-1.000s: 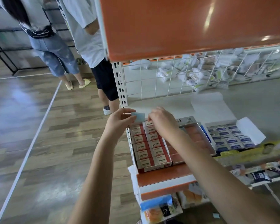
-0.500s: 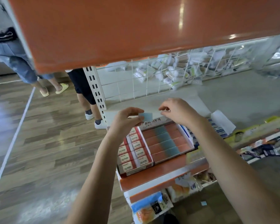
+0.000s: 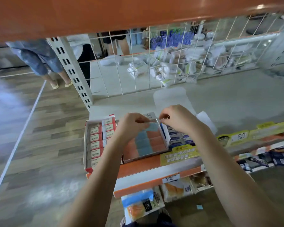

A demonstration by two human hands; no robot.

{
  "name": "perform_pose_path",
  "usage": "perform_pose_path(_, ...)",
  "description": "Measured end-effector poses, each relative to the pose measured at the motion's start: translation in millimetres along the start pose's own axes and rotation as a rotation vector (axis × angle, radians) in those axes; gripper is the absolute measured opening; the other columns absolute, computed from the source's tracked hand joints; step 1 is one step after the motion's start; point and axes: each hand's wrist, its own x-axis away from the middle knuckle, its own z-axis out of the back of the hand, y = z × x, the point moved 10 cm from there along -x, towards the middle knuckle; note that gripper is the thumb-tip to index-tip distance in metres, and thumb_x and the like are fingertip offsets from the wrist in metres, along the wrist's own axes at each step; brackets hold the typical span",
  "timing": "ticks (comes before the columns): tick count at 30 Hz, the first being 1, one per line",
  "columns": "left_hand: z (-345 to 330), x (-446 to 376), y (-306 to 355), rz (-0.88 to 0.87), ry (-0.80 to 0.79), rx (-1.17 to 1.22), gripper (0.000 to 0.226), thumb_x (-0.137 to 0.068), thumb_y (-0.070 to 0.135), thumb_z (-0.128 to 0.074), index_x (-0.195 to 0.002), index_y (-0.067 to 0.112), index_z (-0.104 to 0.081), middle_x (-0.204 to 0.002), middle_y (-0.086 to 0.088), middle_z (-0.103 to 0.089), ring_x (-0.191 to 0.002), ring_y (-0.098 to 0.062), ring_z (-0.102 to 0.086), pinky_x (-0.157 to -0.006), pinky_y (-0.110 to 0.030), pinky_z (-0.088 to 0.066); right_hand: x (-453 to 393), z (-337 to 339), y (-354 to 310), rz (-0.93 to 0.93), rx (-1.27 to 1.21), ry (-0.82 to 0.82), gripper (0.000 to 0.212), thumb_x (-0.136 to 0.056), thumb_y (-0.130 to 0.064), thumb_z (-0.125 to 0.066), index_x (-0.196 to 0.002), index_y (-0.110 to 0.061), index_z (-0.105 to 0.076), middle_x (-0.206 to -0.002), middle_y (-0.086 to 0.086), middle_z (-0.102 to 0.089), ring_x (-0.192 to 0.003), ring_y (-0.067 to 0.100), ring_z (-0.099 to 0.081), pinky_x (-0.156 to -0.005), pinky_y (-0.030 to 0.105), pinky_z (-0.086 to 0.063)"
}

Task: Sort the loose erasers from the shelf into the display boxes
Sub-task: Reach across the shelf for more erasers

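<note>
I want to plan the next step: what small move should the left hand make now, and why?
Probably lower the blue eraser into the far end of the middle box. The left hand pinches it just above that spot, where blue and orange erasers already lie in rows. The right hand hovers beside it, at the box's far corner.

Both forearms extend forward, wrists close together. Left hand (image 3: pixel 131 124) fingers curled in a pinch grip; right hand (image 3: pixel 177 118) fingers curled, fingertips pinched together.
</note>
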Motion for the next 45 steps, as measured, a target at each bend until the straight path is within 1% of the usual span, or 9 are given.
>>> perform_pose_path(2,-5.7,7.8,1.0,0.025,-0.016,-0.042,0.011,-0.081,0.019,-0.07,-0.091,0.021,-0.072,-0.08,0.007,-0.069,-0.075,-0.008,-0.063,-0.072,-0.022,-0.049,0.9,0.7,2.6,0.02,-0.013,-0.011,0.019,-0.092,-0.02,-0.056,-0.104,-0.011,-0.069,-0.105,0.003,-0.068,-0.09,0.017,-0.06,-0.073,0.021,-0.04)
perform_pose_path(8,-24.4,28.2,8.8,0.018,-0.097,-0.186,0.005,-0.081,0.02,-0.071,-0.085,0.022,-0.069,-0.076,0.014,-0.067,-0.069,-0.003,-0.064,-0.064,-0.016,-0.049,-0.9,-0.1,4.7,0.069,-0.038,-0.028,0.019,-0.091,-0.019,-0.057,-0.104,-0.011,-0.069,-0.104,0.004,-0.068,-0.088,0.016,-0.06,-0.072,0.021,-0.038)
perform_pose_path(11,-29.6,32.7,9.5,0.011,-0.107,-0.258,0.006,-0.08,0.023,-0.072,-0.083,0.019,-0.069,-0.08,0.012,-0.067,-0.075,-0.005,-0.062,-0.072,-0.025,-0.05,-2.2,-3.1,4.7,0.09,-0.058,-0.044,0.019,-0.091,-0.019,-0.057,-0.104,-0.011,-0.069,-0.104,0.004,-0.068,-0.089,0.017,-0.062,-0.074,0.022,-0.043)
perform_pose_path(16,-35.2,33.9,10.6,-0.017,-0.142,-0.354,0.011,-0.079,0.026,-0.072,-0.087,0.018,-0.071,-0.085,0.012,-0.067,-0.076,0.004,-0.058,-0.073,-0.018,-0.047,-3.2,-3.9,3.1,0.121,-0.069,-0.049,0.019,-0.091,-0.02,-0.057,-0.103,-0.012,-0.069,-0.103,0.002,-0.068,-0.087,0.015,-0.061,-0.074,0.021,-0.042)
perform_pose_path(20,-38.7,30.2,12.3,-0.027,-0.183,-0.413,0.012,-0.078,0.027,-0.072,-0.086,0.019,-0.071,-0.091,0.007,-0.069,-0.083,-0.006,-0.062,-0.077,-0.027,-0.051,-3.6,-4.7,3.3,0.128,-0.064,-0.05,0.018,-0.092,-0.019,-0.056,-0.103,-0.013,-0.069,-0.103,0.002,-0.067,-0.084,0.012,-0.058,-0.072,0.02,-0.038)
perform_pose_path(27,-53.6,22.9,15.5,-0.047,-0.34,-0.51,0.019,-0.083,0.024,-0.067,-0.101,0.023,-0.073,-0.102,0.006,-0.07,-0.091,-0.009,-0.062,-0.088,-0.029,-0.049,-1.6,-3.5,4.8,0.129,-0.057,-0.039,0.018,-0.092,-0.017,-0.056,-0.104,-0.011,-0.068,-0.105,0.003,-0.067,-0.081,0.01,-0.054,-0.071,0.019,-0.036)
perform_pose_path(38,-53.6,23.4,13.6,-0.061,-0.27,-0.567,0.009,-0.084,0.024,-0.064,-0.087,0.021,-0.071,-0.092,0.008,-0.069,-0.086,-0.008,-0.062,-0.077,-0.024,-0.048,-5.0,-4.9,7.8,0.126,-0.059,-0.033,0.02,-0.091,-0.016,-0.056,-0.106,-0.012,-0.069,-0.107,0.003,-0.067,-0.093,0.017,-0.061,-0.076,0.021,-0.042)
perform_pose_path(42,-52.0,21.1,19.2,-0.064,-0.296,-0.669,0.016,-0.086,0.033,-0.061,-0.089,0.02,-0.071,-0.092,0.003,-0.069,-0.085,-0.014,-0.063,-0.081,-0.032,-0.052,-4.5,-4.8,3.6,0.17,0.01,-0.068,0.024,-0.092,-0.026,-0.056,-0.11,-0.013,-0.065,-0.109,0.003,-0.065,-0.095,0.017,-0.059,-0.081,0.027,-0.046)
perform_pose_path(45,-34.2,0.8,40.4,-0.107,-0.152,-0.672,0.014,-0.087,0.027,-0.059,-0.095,0.022,-0.07,-0.095,0.007,-0.067,-0.092,-0.015,-0.061,-0.084,-0.031,-0.05,-3.5,5.3,6.6,0.203,0.1,-0.039,0.035,-0.091,-0.034,-0.056,-0.12,-0.015,-0.058,-0.114,0.002,-0.062,-0.099,0.017,-0.057,-0.083,0.029,-0.045)
